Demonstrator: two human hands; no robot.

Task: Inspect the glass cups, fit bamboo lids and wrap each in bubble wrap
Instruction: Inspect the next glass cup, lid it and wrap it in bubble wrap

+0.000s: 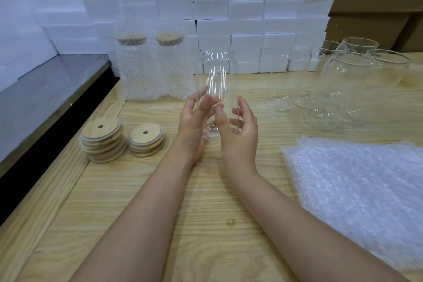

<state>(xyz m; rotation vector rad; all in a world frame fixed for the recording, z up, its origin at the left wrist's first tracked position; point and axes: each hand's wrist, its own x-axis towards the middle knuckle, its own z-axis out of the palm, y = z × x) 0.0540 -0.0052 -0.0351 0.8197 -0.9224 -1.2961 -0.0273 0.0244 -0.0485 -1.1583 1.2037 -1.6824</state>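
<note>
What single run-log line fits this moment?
step: inspect | left hand: holds glass cup | right hand: holds it | cup: unlidded

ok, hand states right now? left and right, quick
Left hand: holding the tall clear glass cup, fingers curled round its lower part.
Right hand: holding the same cup from the opposite side.

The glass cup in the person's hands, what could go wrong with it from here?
The glass cup is held above the wooden table, gripped only near its base by the left hand and right hand, so it might slip and crack. The unwrapped cups crowd together at the right; a careless reach there could topple one.
</note>
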